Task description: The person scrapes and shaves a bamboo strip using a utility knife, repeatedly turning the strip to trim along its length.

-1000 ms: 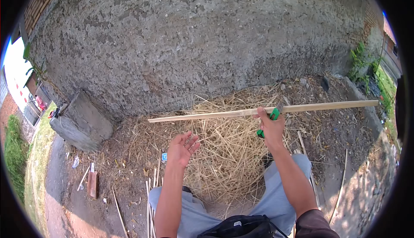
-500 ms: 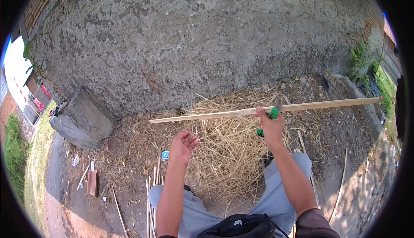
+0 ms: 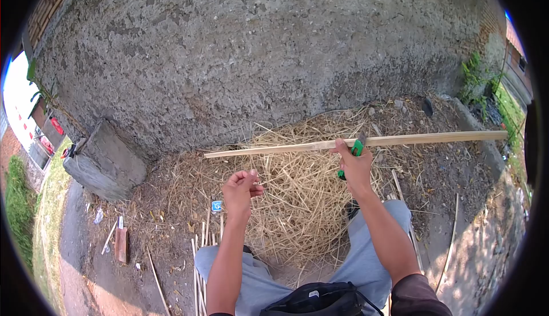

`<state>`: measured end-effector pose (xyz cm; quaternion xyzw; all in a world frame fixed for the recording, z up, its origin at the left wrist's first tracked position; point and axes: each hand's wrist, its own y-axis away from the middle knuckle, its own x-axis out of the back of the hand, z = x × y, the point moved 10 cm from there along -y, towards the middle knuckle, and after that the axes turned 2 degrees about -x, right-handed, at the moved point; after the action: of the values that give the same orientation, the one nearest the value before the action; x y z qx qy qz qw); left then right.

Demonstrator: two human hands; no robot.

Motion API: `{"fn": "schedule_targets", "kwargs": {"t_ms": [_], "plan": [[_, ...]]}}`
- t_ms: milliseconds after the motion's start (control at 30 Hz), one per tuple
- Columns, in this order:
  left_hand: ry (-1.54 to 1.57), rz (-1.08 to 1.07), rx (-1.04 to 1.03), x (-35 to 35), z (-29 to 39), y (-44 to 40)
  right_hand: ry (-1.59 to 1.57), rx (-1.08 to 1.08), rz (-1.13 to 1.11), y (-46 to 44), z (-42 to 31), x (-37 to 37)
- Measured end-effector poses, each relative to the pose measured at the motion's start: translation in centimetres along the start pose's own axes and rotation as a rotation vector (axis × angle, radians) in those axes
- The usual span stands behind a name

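A long pale bamboo strip (image 3: pixel 434 138) lies nearly level across the view, above a heap of straw-like shavings (image 3: pixel 294 201). My right hand (image 3: pixel 355 170) is closed around the strip near its middle. The same hand also grips a green utility knife (image 3: pixel 357 147), its blade end pointing up beside the strip. My left hand (image 3: pixel 237 193) hovers below the strip's left half, apart from it. Its fingers are loosely curled with a gap between them, and nothing shows in them.
A rough grey wall (image 3: pixel 257 58) rises behind the heap. At left stands a concrete block (image 3: pixel 111 159). Several thin strips (image 3: pixel 200 270) lie by my left leg, near a small blue packet (image 3: pixel 217 206). A reddish-brown piece (image 3: pixel 121 244) rests on the ground farther left.
My left hand has turned, its thumb and index finger now raised. The right hand has shifted slightly left with the strip and knife, and the strip's left end sits a little lower relative to before.
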<state>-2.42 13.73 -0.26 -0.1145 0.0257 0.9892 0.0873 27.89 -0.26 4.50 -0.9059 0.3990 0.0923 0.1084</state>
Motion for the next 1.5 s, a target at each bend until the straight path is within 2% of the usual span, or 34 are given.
{"fn": "schedule_targets", "kwargs": {"t_ms": [200, 267, 300, 367, 400, 533, 633, 700, 933, 1133, 1300, 1400, 1500], "plan": [[-0.149, -0.079, -0.115, -0.9, 1.4, 1.2, -0.038, -0.060, 0.007, 0.0, 0.5, -0.1], [-0.863, 0.125, -0.633, -3.1, 6.8, 4.5, -0.057, -0.052, 0.009, 0.0, 0.8, -0.3], [-0.863, 0.124, -0.632, -3.6, 6.9, 4.7, -0.046, -0.079, -0.006, 0.3, 1.3, -0.5], [-1.107, 0.046, -1.319, -8.2, 9.3, 9.6, -0.034, -0.107, -0.022, 0.9, 2.1, -1.0], [-1.024, -0.064, -1.225, -8.5, 8.1, 9.1, -0.014, -0.120, -0.036, 1.4, 2.5, -1.4], [-1.039, -0.165, -1.257, -10.0, 7.7, 9.4, 0.049, -0.087, -0.064, 2.7, 3.0, -2.8], [-0.995, -0.240, -1.203, -10.2, 6.5, 8.6, 0.126, -0.051, -0.069, 3.1, 2.8, -3.1], [-0.951, -0.281, -1.088, -10.1, 5.5, 7.6, 0.150, -0.120, -0.117, 3.4, 3.6, -3.6], [-0.946, -0.296, -1.173, -10.3, 4.9, 7.7, 0.122, -0.163, -0.132, 3.7, 3.9, -4.0], [-0.902, -0.326, -1.117, -10.1, 5.0, 7.2, 0.094, -0.147, -0.114, 3.6, 4.5, -3.7], [-0.981, -0.387, -1.047, -10.4, 4.8, 6.9, 0.126, -0.142, -0.191, 3.8, 5.0, -4.3], [-1.042, -0.392, -1.137, -10.8, 4.2, 7.0, 0.103, -0.163, -0.191, 3.9, 5.4, -4.3], [-1.060, -0.405, -1.103, -10.9, 3.2, 6.1, 0.063, -0.188, -0.179, 4.0, 5.3, -4.3]]}}
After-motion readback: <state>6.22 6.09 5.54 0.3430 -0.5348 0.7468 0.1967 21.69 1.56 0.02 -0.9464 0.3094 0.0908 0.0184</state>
